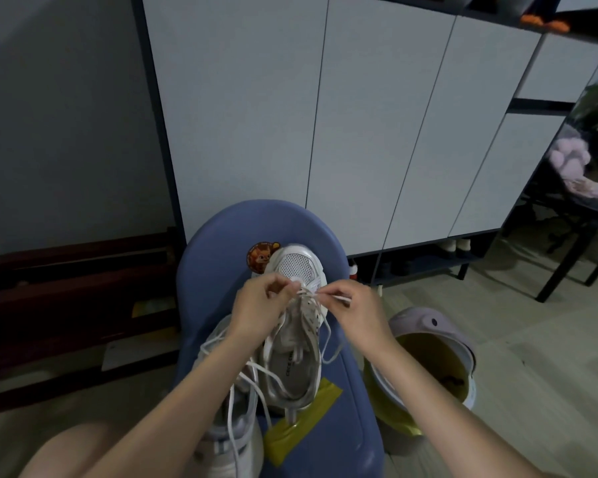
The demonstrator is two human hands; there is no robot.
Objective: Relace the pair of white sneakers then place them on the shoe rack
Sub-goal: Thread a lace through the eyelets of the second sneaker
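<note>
The sneaker (296, 322) being laced lies straight ahead under both hands on the blue chair (218, 257), its long axis running away from the person: toe beyond the fingers, heel opening back toward the wrists. The left hand (259, 307) sits at the eyelets on the left of the tongue, fingers curled and pinching what looks like the lace (327, 326) near the lowest rows by the toe; the exact contact is too small to tell. The right hand (354, 310) sits just right of the eyelets, fingers curled, pinching the lace end, whose tip (342, 299) pokes out rightward past the fingers. The hands lie almost level, close together, one on each side of the shoe's midline, so neither is clearly nearer; the free end is in the right, so the next threading most likely falls to it, aimed left across the tongue. Slack lace trails back along the right side toward the wrists. The second sneaker (235, 408) lies under the left forearm, nearer the person, laces loose. The work seems at the early rows, with the upper eyelets toward the wrists not yet filled
</note>
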